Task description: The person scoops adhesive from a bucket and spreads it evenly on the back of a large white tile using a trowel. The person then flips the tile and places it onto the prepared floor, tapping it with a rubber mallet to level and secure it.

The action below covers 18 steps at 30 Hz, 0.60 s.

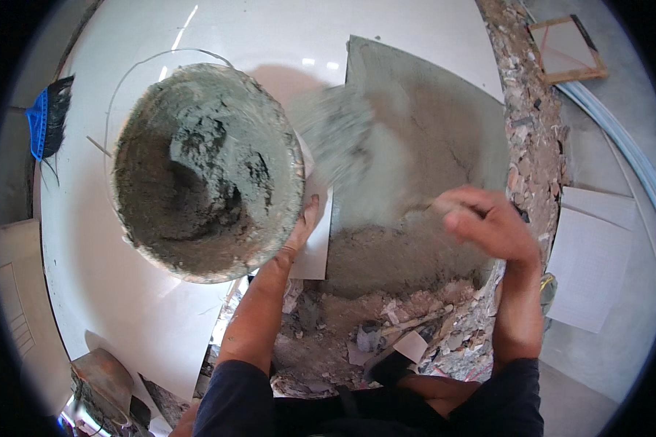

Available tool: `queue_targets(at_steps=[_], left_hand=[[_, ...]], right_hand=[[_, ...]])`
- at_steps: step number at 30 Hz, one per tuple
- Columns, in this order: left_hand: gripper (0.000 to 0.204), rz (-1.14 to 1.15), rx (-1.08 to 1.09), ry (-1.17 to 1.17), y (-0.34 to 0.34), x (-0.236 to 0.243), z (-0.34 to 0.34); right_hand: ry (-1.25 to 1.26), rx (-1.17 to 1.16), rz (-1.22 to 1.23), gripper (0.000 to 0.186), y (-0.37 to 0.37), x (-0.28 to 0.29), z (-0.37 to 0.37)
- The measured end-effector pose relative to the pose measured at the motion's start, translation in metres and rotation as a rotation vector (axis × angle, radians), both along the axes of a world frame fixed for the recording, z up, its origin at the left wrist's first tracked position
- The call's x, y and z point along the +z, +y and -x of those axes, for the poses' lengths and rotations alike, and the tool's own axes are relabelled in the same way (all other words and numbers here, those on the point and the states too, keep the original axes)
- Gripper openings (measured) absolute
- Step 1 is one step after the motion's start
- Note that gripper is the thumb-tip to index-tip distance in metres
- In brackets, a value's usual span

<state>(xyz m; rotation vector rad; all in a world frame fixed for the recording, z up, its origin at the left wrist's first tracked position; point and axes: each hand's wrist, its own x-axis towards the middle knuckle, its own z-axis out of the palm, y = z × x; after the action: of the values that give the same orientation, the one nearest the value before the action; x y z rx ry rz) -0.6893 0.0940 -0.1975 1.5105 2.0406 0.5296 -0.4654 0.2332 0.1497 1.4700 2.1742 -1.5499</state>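
Note:
A round bucket [140, 237], its wall and rim caked with mortar, stands tilted at the left with wet grey mortar [215, 156] inside. My left hand [304, 226] grips the bucket's right side. On the right, my right hand [481, 218] is closed round the handle of a trowel [386, 178] smeared by motion. A blurred lump of mortar [339, 135] is at the trowel's far end, just right of the bucket rim. Below it spreads a grey mortar bed [444, 138], smooth at the far side and rougher nearer me.
Large glossy white tiles [415, 22] border the bed. Broken rubble [415, 306] lies near my legs and along the right edge. A blue broom head [42, 124] is at far left, a second bucket [103, 371] at lower left. A wooden frame [572, 51], pipes [619, 131] and white sheets [590, 255] lie right.

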Motion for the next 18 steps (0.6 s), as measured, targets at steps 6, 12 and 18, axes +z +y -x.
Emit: queue_targets(at_steps=[6, 12, 18], left_hand=[[0.063, -0.331, 0.08, 0.157, 0.007, 0.065, 0.002], [0.061, -0.369, 0.061, 0.052, 0.011, 0.069, 0.003], [0.072, -0.309, 0.026, 0.094, 0.009, 0.067, 0.006]], right_hand=[[-0.357, 0.013, -0.857, 0.04, 0.052, -0.102, -0.056], [-0.189, -0.213, -0.549, 0.046, 0.104, -0.161, -0.071], [-0.131, -0.25, 0.1, 0.042, 0.144, -0.165, -0.046]])
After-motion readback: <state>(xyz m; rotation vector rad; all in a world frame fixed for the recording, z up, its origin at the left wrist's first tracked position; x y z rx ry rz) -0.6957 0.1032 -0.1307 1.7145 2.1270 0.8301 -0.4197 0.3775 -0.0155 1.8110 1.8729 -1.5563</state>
